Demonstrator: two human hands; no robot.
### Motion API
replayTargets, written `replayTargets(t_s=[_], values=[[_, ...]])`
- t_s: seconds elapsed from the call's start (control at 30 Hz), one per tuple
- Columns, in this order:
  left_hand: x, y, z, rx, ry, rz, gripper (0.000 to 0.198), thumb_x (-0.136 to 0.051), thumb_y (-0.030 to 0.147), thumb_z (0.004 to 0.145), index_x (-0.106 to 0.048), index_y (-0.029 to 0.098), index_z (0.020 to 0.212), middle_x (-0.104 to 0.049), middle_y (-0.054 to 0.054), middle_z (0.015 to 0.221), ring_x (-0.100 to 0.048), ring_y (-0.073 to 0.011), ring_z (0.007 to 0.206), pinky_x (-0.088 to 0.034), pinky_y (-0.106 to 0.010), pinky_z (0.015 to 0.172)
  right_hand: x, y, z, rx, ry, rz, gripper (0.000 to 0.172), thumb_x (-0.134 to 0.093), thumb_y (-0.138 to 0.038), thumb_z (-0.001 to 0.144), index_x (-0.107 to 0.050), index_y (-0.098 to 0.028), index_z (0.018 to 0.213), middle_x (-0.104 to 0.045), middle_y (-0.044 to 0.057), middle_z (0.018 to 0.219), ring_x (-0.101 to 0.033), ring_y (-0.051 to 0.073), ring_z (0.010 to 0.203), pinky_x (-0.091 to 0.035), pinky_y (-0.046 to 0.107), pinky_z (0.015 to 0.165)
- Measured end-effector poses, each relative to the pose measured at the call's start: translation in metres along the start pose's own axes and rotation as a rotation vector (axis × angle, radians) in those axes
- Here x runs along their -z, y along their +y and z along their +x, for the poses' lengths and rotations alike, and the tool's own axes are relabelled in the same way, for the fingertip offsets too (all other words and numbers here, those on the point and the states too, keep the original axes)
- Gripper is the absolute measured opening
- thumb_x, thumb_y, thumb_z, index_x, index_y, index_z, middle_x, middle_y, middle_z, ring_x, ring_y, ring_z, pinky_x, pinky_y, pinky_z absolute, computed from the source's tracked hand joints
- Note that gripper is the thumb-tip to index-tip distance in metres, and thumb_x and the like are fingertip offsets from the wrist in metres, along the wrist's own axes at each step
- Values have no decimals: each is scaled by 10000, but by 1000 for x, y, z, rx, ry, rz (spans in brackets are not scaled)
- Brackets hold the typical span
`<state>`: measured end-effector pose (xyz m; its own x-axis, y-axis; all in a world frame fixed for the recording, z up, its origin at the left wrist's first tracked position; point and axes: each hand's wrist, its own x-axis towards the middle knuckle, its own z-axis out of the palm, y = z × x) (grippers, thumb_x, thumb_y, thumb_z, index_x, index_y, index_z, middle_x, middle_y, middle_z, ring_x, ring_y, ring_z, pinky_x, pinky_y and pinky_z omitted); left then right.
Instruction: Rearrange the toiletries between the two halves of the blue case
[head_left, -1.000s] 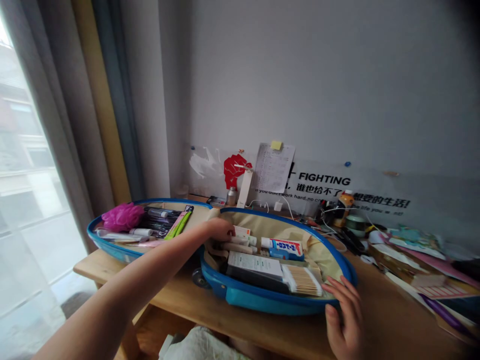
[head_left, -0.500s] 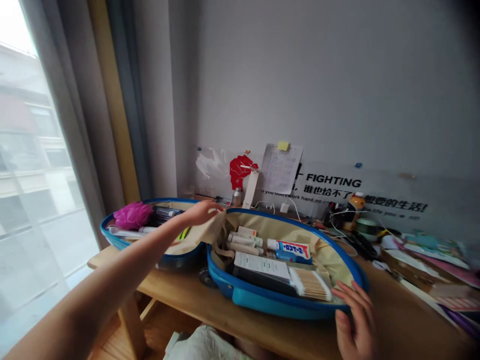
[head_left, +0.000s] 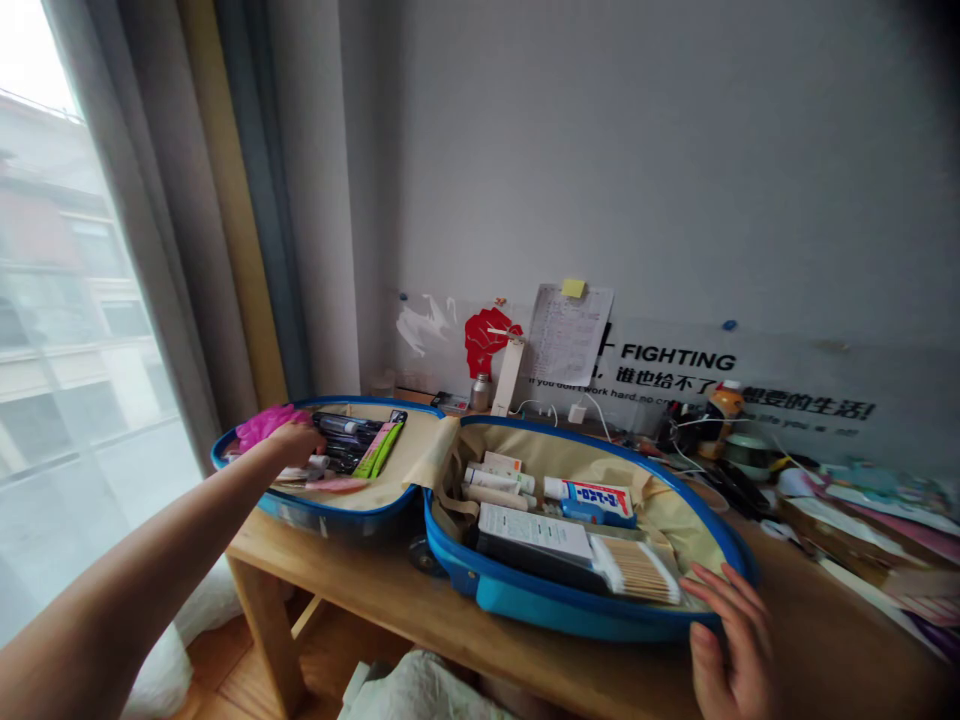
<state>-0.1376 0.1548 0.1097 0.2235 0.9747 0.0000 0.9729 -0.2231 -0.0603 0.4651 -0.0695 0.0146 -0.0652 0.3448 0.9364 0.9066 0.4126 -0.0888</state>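
Note:
An open blue case lies on the wooden table, its left half (head_left: 341, 513) and right half (head_left: 585, 618) spread apart with beige lining. My left hand (head_left: 298, 440) reaches down into the left half, against a magenta bath puff (head_left: 259, 427); its fingers are mostly hidden. Beside it lie dark packaged items (head_left: 349, 440) and a pink and green package (head_left: 381, 450). My right hand (head_left: 731, 630) is open at the right half's near rim, fingers outstretched. Inside that half are a toothpaste tube (head_left: 596, 496), a white-topped box (head_left: 536, 530), cotton swabs (head_left: 637, 570) and small white tubes (head_left: 499, 482).
Behind the case stand a silver-topped bottle (head_left: 480, 392) and a white upright strip (head_left: 508, 375) against the wall. To the right are cables, an orange-capped bottle (head_left: 724, 410) and piled papers (head_left: 847, 520). A curtained window (head_left: 82, 350) is at the left.
My left hand has moved left and down, from above the hinge between the halves to the bath puff. My right hand stays at the rim. The view has shifted slightly.

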Motion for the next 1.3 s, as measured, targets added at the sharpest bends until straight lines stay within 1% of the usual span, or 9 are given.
replayTargets(t_s=[0.17,0.3,0.5,0.6,0.73,0.83,0.93,1.07,1.3], values=[[1,9,5,-8,-78,77,165,-731,144,605,-697,185,761,-747,-63,876,-688,-258,929,-492,-410,929,0,0,-1,-10,-10,1,351,-391,-451,1000,-606,-200,1119,-639,143,1145,-514,344,1273,-434,543,1000],[4,13,-4,-13,-85,81,164,-720,183,608,-686,197,768,-753,-74,882,-686,-275,929,-494,-383,909,0,-3,1,-10,10,1,336,-403,-447,999,-607,-201,1103,-642,138,1135,-523,338,1261,-433,533,997],[29,31,-10,-14,25,16,326,-599,327,811,-658,168,1090,-751,-109,948,-702,-277,883,-511,-325,803,0,-5,2,0,-6,-10,354,-388,-448,1006,-609,-193,1110,-642,142,1143,-521,340,1265,-434,534,997],[53,66,3,-83,136,-44,417,-440,353,922,-584,150,1256,-705,-136,1156,-684,-281,1015,-500,-324,860,0,-4,2,-8,18,5,345,-404,-455,999,-616,-200,1091,-650,133,1128,-531,334,1257,-437,531,1005],[77,147,28,-301,201,-131,476,-403,387,976,-491,225,1414,-630,-90,1326,-624,-229,1149,-458,-288,965,0,-3,1,-16,7,2,333,-410,-445,995,-618,-205,1095,-653,133,1133,-538,335,1249,-446,534,1000],[76,211,44,-467,138,-168,436,-516,386,949,-563,243,1358,-656,-60,1296,-622,-219,1149,-461,-271,967,0,-3,0,-8,-7,0,331,-410,-436,996,-609,-200,1113,-650,137,1147,-531,341,1257,-450,538,987],[62,258,58,-537,19,-160,384,-631,354,904,-623,245,1272,-681,-49,1236,-643,-217,1099,-497,-312,951,1,-3,-1,-17,1,-7,332,-405,-439,996,-612,-207,1110,-649,132,1141,-533,337,1254,-452,535,988],[40,283,72,-544,-94,-138,369,-624,388,940,-607,171,1238,-646,-91,1221,-641,-221,1066,-542,-447,935,2,-4,0,-13,-15,-12,321,-406,-429,997,-611,-209,1111,-645,131,1145,-543,329,1240,-459,525,981],[26,282,84,-528,-182,-141,338,-611,376,953,-607,171,1221,-631,-91,1229,-634,-216,1066,-555,-442,917,3,-7,2,-9,-24,-11,320,-395,-416,1003,-595,-205,1135,-640,134,1146,-536,326,1239,-456,523,965]])
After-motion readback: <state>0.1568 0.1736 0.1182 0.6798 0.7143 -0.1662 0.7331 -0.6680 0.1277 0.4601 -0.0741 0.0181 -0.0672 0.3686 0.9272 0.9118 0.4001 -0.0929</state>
